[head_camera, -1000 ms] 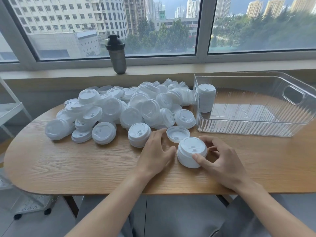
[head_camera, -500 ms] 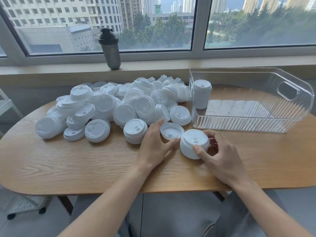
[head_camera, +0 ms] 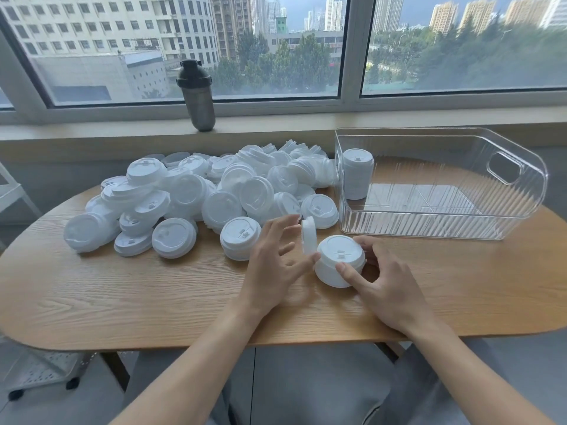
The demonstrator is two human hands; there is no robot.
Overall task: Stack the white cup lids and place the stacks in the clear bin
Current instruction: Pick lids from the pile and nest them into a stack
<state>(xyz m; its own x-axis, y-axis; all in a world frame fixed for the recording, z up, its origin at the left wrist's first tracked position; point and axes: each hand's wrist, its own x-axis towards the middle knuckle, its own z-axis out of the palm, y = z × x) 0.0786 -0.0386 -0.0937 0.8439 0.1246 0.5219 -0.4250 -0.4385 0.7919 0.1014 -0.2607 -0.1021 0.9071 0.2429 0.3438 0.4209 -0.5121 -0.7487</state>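
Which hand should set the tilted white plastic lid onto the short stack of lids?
Left. The left hand already pinches the tilted white plastic lid beside the short stack of lids, while the right hand steadies that stack.

I see even, soft daylight coming through the window (head_camera: 196,47) behind the table (head_camera: 92,289), under a grey sky. On the tabletop in front of the window, shadows are faint and short, falling toward me beneath the pile of lids (head_camera: 214,191). The clear bin (head_camera: 460,222), to the right of the pile, shows pale reflections along its ribbed walls. My left hand (head_camera: 273,265) is smeared by motion blur, mostly at the fingertips. The wide-angle lens bows the window frame and the table's edges near the corners. The centre looks sharp.
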